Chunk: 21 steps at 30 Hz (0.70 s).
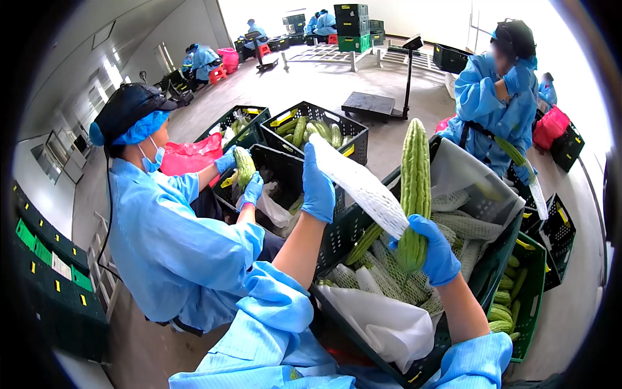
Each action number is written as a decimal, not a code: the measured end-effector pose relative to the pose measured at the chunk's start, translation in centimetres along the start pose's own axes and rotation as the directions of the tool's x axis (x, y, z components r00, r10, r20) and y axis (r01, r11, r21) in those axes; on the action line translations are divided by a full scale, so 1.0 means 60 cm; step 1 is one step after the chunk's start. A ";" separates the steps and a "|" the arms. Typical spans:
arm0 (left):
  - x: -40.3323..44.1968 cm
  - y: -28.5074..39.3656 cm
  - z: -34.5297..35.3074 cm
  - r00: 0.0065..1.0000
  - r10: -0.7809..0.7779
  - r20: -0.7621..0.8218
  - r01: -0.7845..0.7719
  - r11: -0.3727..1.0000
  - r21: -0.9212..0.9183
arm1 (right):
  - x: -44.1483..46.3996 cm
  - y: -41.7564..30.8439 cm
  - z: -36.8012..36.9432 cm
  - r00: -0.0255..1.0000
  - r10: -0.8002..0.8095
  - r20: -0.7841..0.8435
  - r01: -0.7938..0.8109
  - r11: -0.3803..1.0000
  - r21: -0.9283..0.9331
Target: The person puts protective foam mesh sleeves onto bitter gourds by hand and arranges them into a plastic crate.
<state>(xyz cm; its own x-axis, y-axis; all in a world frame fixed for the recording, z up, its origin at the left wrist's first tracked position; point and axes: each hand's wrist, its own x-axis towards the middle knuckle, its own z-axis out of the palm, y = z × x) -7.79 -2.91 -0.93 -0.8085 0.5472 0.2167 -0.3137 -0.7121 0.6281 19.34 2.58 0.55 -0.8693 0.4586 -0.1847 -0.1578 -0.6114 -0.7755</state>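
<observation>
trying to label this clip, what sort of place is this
Probably a produce packing room: crates of bitter gourds, white mesh sleeves, a floor scale and workers in blue smocks and gloves.

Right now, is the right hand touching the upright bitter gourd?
Touching. The head view shows the right hand closed around the lower part of the bitter gourd, fingertips over its surface.

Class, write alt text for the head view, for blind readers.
A blue-gloved right hand grips a long, ridged green gourd over a dark plastic crate of net-wrapped gourds; the left hand is at one end of a white mesh sleeve. Nearby, a co-worker in light blue holds another gourd.
</observation>
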 end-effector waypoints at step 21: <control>-0.053 0.074 0.055 0.662 0.709 0.243 -0.712 0.492 0.501 | -0.001 -0.021 0.007 0.998 -0.051 -0.028 0.052 0.998 0.031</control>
<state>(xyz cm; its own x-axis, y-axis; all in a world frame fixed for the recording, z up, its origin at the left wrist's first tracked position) -4.95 -6.37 3.61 -0.6365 -0.0360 0.7704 0.6705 -0.5196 0.5296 19.36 3.06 1.80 -0.8468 0.5068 -0.1618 -0.2170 -0.6068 -0.7647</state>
